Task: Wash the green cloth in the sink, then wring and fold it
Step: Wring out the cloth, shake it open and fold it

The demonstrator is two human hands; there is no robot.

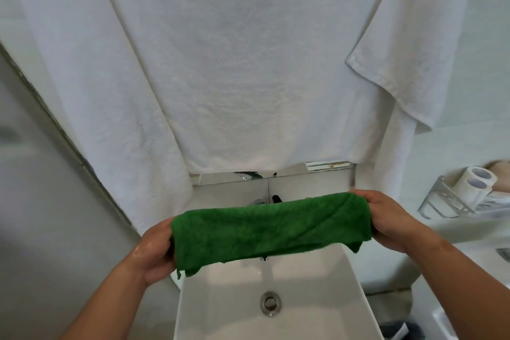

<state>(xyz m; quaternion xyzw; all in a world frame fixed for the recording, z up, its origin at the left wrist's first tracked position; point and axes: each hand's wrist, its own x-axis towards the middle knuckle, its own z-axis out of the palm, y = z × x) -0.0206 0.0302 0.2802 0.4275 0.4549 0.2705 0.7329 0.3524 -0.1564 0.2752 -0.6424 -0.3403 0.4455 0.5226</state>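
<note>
The green cloth point(270, 229) is stretched sideways above the white sink point(317, 309), folded over into a long band. My left hand point(154, 251) grips its left end and my right hand point(386, 218) grips its right end. Both hands look wet. The cloth hangs in the air, clear of the basin, and hides most of the tap point(259, 202) behind it. The sink's metal drain point(270, 303) shows below the cloth.
A large white towel point(220, 77) hangs over the wall and mirror behind the sink. A metal rack point(447, 201) with toilet paper rolls point(476, 182) is mounted at the right. A grey wall or door panel point(41, 215) stands close at the left.
</note>
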